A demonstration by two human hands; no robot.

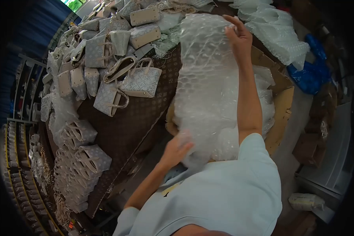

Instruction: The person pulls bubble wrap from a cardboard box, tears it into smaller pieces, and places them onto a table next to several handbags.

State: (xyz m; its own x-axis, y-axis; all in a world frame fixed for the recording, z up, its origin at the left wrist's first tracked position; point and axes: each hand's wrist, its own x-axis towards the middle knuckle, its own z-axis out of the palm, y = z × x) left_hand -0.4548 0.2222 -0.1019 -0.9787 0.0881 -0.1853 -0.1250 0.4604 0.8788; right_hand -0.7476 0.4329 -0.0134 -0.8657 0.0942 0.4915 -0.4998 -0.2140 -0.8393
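Note:
A sheet of clear bubble wrap (206,74) stretches up and down the middle of the head view, over a cardboard box (284,104). High on its right edge, my right hand (240,37) is closed on the wrap, the arm reaching far forward. My left hand (176,150) is at the sheet's lower left edge, close to my shirt; its fingers are smeared by motion, and I cannot tell whether they grip the plastic. More crumpled clear plastic (263,102) shows in the box, to the right of my right forearm.
Patterned handbags (141,80) are heaped on a brown-covered table (139,114) at the left, with further bags (76,177) packed along its near edge. Loose bubble wrap (277,33) lies at the upper right beside a blue plastic bag (310,72). Racks (17,157) stand far left.

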